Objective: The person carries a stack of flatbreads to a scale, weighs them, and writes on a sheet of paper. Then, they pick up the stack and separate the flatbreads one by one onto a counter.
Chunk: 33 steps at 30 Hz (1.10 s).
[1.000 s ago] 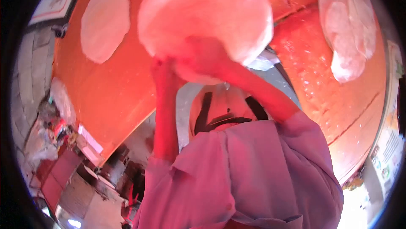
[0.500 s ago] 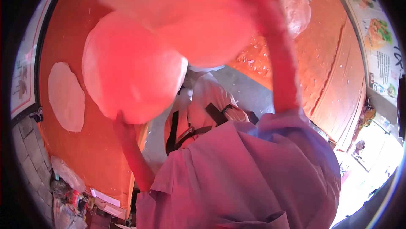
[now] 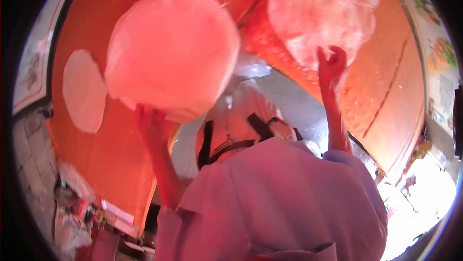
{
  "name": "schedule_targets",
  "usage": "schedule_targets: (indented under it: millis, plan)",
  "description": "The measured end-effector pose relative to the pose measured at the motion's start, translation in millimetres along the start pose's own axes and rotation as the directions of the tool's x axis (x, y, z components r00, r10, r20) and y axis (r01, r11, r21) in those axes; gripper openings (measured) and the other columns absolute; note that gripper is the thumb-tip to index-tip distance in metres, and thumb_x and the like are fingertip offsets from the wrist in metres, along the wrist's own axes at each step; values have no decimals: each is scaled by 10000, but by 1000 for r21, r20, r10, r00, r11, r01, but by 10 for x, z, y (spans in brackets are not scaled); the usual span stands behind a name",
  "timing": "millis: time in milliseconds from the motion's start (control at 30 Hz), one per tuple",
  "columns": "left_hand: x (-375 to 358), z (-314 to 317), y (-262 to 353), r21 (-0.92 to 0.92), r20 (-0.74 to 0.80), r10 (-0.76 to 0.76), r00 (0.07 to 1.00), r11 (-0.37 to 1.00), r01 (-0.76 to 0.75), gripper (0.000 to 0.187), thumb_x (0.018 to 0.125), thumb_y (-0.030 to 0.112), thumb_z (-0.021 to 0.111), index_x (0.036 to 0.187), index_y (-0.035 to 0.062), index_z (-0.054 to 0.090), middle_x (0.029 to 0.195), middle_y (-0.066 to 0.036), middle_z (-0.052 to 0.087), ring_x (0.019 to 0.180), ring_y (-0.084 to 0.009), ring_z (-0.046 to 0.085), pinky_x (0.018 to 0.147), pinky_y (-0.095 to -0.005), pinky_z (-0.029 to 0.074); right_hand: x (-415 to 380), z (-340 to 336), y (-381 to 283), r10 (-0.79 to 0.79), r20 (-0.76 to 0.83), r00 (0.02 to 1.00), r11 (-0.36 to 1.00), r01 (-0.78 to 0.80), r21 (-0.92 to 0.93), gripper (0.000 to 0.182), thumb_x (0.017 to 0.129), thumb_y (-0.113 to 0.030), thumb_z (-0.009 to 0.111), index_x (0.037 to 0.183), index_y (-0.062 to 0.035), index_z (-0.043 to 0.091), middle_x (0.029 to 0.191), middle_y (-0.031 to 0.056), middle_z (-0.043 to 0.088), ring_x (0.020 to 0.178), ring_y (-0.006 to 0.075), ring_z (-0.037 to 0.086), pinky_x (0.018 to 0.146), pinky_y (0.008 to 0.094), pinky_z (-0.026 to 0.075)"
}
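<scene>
An orange tabletop (image 3: 115, 164) is being shown around the left, front and right of the person, with a reddish cast being thrown over much of it. A dark seam (image 3: 254, 6) is being seen between its left and right parts, and a long crease (image 3: 389, 89) is being shown on the right part. Grey floor (image 3: 294, 97) is being glimpsed in the gap between the parts, a block wall (image 3: 36, 147) at far left, a bright opening (image 3: 424, 198) at lower right

Edges: a large round sheet (image 3: 173, 48) is being shown over the left part, its near right side being seen past the tabletop edge, above the floor gap. Its near rim is being met by the left hand (image 3: 153, 118); fingers are being partly hidden there, so gripping or only touching cannot be told. The right hand (image 3: 333, 65) is being held open, thumb and finger spread, at the near edge of a sheet pile (image 3: 318, 10); contact cannot be told. Orange surface is being left between round sheet and pile, and a wider stretch right of the pile

Counts: one large round sheet, one oval sheet (image 3: 84, 91) just beside it at left, one pile being formed by overlapping sheets, layers uncountable; two hands are being seen
</scene>
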<state>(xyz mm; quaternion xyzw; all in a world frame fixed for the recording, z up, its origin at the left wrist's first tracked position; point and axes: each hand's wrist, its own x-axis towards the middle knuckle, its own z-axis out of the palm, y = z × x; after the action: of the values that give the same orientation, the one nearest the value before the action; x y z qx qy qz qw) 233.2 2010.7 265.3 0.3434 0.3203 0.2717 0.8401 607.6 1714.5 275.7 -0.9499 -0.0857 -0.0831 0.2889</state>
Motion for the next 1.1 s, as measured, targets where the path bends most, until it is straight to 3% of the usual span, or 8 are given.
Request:
schedule_targets:
  millis: [67,133,200,300,633,733,833,1100]
  plan:
    - [68,174,-71,194,-292,80,953,981,-22,241,920,159,573,1146,100,514,1023,-33,584,874,-170,586,730,-331,509,-364,210,-983,-326,412,851,929,208,306,457,724,-321,785,1069,-72,617,738,69,617,626,155,574,610,312,497]
    - [149,353,-14,268,-365,77,928,963,25,216,919,145,575,1118,79,526,989,-25,586,850,-160,592,715,-311,513,-851,567,-1654,-424,720,550,840,-58,539,531,692,-260,798,1125,-27,596,1056,124,616,849,163,606,726,299,507]
    - [150,335,6,290,-364,90,927,957,21,246,909,142,589,1127,48,528,981,-34,578,848,-153,595,705,-295,519,-1241,901,-2036,-734,513,445,609,96,788,482,707,-274,765,1095,-28,618,1001,133,639,820,173,613,724,302,497]
    - [99,338,65,267,-403,65,913,962,49,348,875,127,635,1167,-17,515,970,-71,586,869,-168,606,701,-299,538,-1406,1130,-2302,-680,716,158,714,-81,696,406,721,-275,735,1026,-21,650,909,122,659,795,183,620,717,310,490]
    - [-101,137,111,112,-429,27,903,993,24,238,919,208,573,1071,25,565,937,-53,617,765,-142,602,618,-279,472,-1517,1198,-2350,-569,822,5,760,-379,528,240,762,-230,700,843,-5,682,620,73,602,592,90,550,592,270,474]
    - [-139,-44,40,146,-415,16,910,988,49,237,916,205,573,1067,22,566,939,-59,620,774,-153,606,631,-283,479,-1610,1272,-2280,-611,777,152,758,-172,630,184,768,-204,643,762,-23,674,615,140,610,583,182,608,589,330,492]
    - [-149,-111,-45,133,-453,-9,891,988,77,243,914,192,564,1085,19,562,954,-67,619,821,-171,613,669,-286,491,-1957,1388,-2355,-790,511,340,608,544,578,168,739,-168,613,691,-7,624,641,143,619,585,256,604,537,357,457]
    - [-195,327,115,-58,-406,-15,914,998,-9,157,894,91,550,1029,13,570,911,-81,624,820,-187,623,691,-309,529,-1873,1291,-2380,-711,635,301,688,113,717,212,732,-217,626,640,-27,604,620,188,573,585,342,590,542,412,471]
